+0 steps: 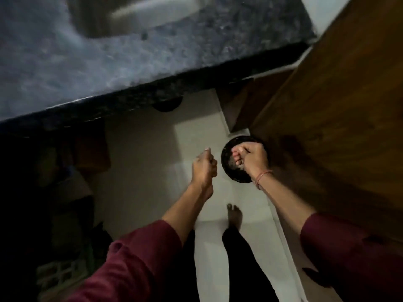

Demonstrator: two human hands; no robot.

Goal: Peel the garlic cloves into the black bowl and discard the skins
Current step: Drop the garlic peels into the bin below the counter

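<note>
Granite counter [109, 62]: upper left, beyond my hands.
Left hand [204, 168]: my fingers curled tight; anything inside is hidden.
Black bowl [226, 164]: above white floor [141, 160], contents blurred.
Right hand [254, 160]: my fingers hooked over its rim, gripping.

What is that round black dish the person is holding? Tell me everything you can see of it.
The black bowl is round and dark all over; the blur hides what it is made of. It is held in the air above the pale floor, not on the counter, with its opening turned up toward the camera. The right hand grips its rim, fingers curled inside. Pale flecks lie in it, too blurred to name. The left hand is beside it, not touching.
</note>
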